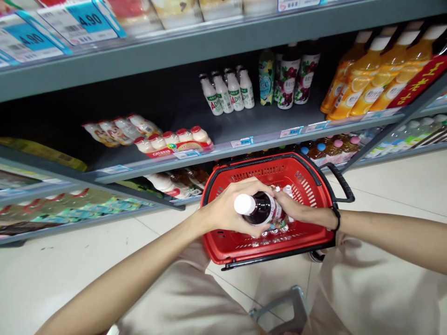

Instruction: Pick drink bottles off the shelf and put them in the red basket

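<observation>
A bottle of dark juice (260, 208) with a white cap is tilted over the basket, its cap toward me. My left hand (232, 209) wraps around it near the neck. On the other side, my right hand (295, 204) closes against the labelled part of the bottle; its fingertips are partly hidden. Below both hands is a red shopping basket (216, 249) with black rim and handles. Several small bottles (275, 231) lie inside, mostly covered by my hands and the juice bottle.
A shelf (240, 125) ahead carries white milk-drink bottles (228, 93), grape-labelled bottles (289, 77), orange juice bottles (370, 79) and red-capped small bottles (174, 139). Its front edge runs just beyond the basket. A grey stool-like frame (296, 302) stands on the floor between my legs.
</observation>
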